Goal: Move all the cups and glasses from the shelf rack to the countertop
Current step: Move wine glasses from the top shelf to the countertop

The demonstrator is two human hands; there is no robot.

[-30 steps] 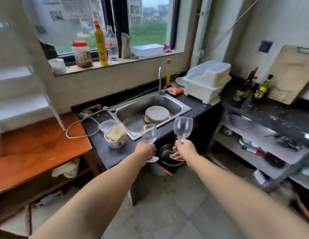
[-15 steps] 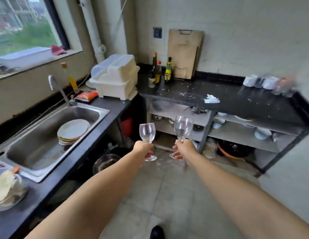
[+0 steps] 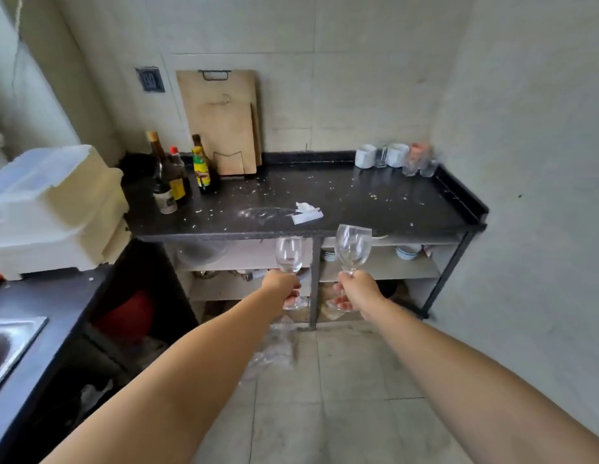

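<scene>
- Pale floor tiles (image 3: 341, 413) fill the near ground of a narrow kitchen corner; two bare forearms are extended over them toward a dark surface (image 3: 341, 199) carried on a metal frame.
- A stemmed glass (image 3: 289, 254) is held upright in the left hand (image 3: 282, 287); the grip is closed round the stem, with the foot showing just below the fingers.
- A second, larger stemmed glass (image 3: 352, 247) is held in the right hand (image 3: 357, 289), likewise pinched at the stem, its bowl tilted slightly to the right.
- Both glasses are carried in the air just before the front edge of the surface, apart from each other and touching nothing else.
- Lower shelves (image 3: 378, 267) under the surface are seen to hold bowls and other ware; detail there is too dim to itemise.
- On the surface, a crumpled paper scrap (image 3: 306, 214) lies near the front edge, with crumbs scattered around it.
- Sauce bottles (image 3: 177, 175) stand at the left rear, and cutting boards (image 3: 224, 122) are leaned against the wall behind them.
- Cups and glasses (image 3: 395, 157) are grouped at the right rear corner; the group is blurred and no count is offered.
- Step in hand, as judged: carriage of two glasses to the surface, with set-down not yet made.
- Next move, as judged: both glasses are to be raised above the edge, carried toward the rear group and lowered flat on their feet; bare space beside that group appears ample, and the paper scrap is to be avoided.
</scene>
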